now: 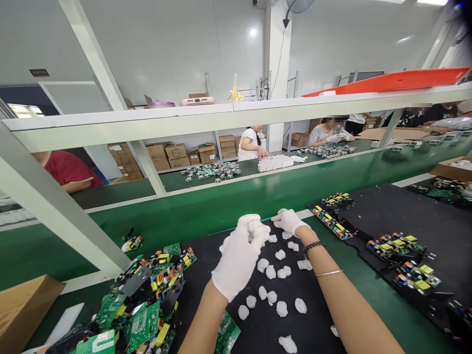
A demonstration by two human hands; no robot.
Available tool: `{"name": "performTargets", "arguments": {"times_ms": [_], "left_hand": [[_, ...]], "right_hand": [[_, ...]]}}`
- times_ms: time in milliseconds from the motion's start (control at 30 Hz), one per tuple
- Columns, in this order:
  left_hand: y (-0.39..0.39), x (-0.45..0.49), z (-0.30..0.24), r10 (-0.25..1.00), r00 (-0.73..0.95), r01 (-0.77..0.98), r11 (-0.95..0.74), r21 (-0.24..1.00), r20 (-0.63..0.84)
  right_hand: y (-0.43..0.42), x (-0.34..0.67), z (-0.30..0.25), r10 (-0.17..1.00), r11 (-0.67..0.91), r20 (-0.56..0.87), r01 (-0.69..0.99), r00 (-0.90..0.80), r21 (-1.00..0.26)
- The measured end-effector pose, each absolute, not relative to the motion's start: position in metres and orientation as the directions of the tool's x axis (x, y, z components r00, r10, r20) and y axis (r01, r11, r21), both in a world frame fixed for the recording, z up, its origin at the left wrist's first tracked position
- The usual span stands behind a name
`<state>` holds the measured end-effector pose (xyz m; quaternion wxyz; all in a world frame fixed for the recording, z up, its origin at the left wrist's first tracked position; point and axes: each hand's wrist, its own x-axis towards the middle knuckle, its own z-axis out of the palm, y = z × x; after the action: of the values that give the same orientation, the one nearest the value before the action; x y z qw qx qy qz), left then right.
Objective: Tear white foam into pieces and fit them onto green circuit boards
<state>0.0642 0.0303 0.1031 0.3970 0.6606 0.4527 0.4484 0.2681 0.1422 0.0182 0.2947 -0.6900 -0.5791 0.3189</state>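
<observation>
My left hand (239,258), in a white glove, is raised over a black mat (206,300) with its fingers curled round what looks like soft white lumps; glove and lumps are nearly the same white. My right hand (289,221), also gloved, reaches to the mat's far edge with its fingertips together and pointing left. Whatever those fingertips pinch, if anything, is too small to make out. Scattered over the mat between and below my hands are several flattened white lumps (281,309). A green circuit board (226,334) lies partly under my left forearm.
At left is a heap of circuit boards (147,305) beside a cardboard box (29,309). More boards (396,246) lie on a black sheet at right. A white shelf beam (206,118) crosses ahead. Beyond the green partition, co-workers sit at another bench, one near a white rack (276,163).
</observation>
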Motion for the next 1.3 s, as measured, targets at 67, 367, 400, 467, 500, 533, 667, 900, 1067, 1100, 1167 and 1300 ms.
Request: {"name": "performTargets", "arguments": {"times_ms": [67,367,400,467,500,533,667,900,1067,1100,1167,1300], "left_hand": [[0.030,0.064,0.101,0.939,0.191,0.325,-0.335,0.884,0.285],[0.029,0.068,0.098,0.915,0.054,0.414,-0.385,0.825,0.400],[0.028,0.068,0.099,0.918,0.046,0.392,-0.379,0.838,0.393],[0.027,0.066,0.104,0.911,0.081,0.362,-0.406,0.839,0.405],[0.026,0.065,0.107,0.902,0.107,0.349,-0.428,0.833,0.419],[0.026,0.063,0.111,0.895,0.131,0.332,-0.445,0.832,0.427],[0.028,0.052,0.124,0.923,0.132,0.207,-0.383,0.900,0.362],[0.033,0.049,0.125,0.990,-0.032,-0.136,-0.141,0.981,0.138],[0.049,0.042,0.110,0.980,-0.148,-0.277,-0.168,0.946,0.130],[0.056,0.038,0.104,0.975,-0.174,-0.294,-0.186,0.938,0.139],[0.070,0.029,0.090,0.960,-0.246,-0.308,-0.207,0.928,0.133],[0.095,0.036,0.060,0.984,-0.151,-0.217,-0.131,0.967,0.099]], "right_hand": [[0.137,0.267,0.031,0.992,-0.119,-0.064,0.605,0.111,-0.788],[0.055,0.232,0.134,0.923,0.137,0.028,0.259,-0.384,-0.956],[0.049,0.226,0.139,0.886,0.162,0.049,0.210,-0.461,-0.964],[0.044,0.215,0.141,0.883,0.252,0.154,0.171,-0.443,-0.953],[0.044,0.211,0.139,0.894,0.299,0.211,0.177,-0.396,-0.938],[0.046,0.209,0.137,0.902,0.340,0.262,0.189,-0.344,-0.921],[0.050,0.205,0.133,0.895,0.437,0.377,0.306,-0.238,-0.846],[0.043,0.188,0.134,0.808,0.585,0.500,0.528,-0.311,-0.616],[0.041,0.183,0.135,0.771,0.609,0.562,0.603,-0.298,-0.516],[0.036,0.186,0.139,0.770,0.602,0.582,0.605,-0.264,-0.522],[0.021,0.200,0.153,0.789,0.555,0.592,0.606,-0.166,-0.570],[-0.013,0.237,0.179,0.883,0.405,0.464,0.622,-0.074,-0.671]]}}
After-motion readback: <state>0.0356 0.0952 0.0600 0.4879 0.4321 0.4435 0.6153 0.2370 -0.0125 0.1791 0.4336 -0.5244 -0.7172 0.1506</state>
